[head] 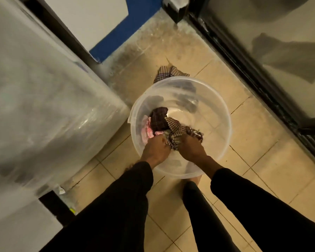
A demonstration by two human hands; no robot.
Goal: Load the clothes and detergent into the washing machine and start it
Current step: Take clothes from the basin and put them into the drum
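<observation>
Early stage: checked and pink clothes (162, 122) sit in the clear round plastic bucket (225, 113).
Left hand (155, 149) and right hand (190, 146) both grasp them; loading, detergent and start apparently remain.

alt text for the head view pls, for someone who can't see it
Both hands, left hand and right hand, grip checked clothes inside a clear plastic basin on a tiled floor.

The clear bucket (224, 113) stood on the tiled floor (262, 170) in a narrow lane between the plastic-wrapped white appliance (44, 97) on the left and the dark-framed door (253, 73) on the right. Its mouth was open from above; a checked cloth (168, 72) lay behind it.
</observation>
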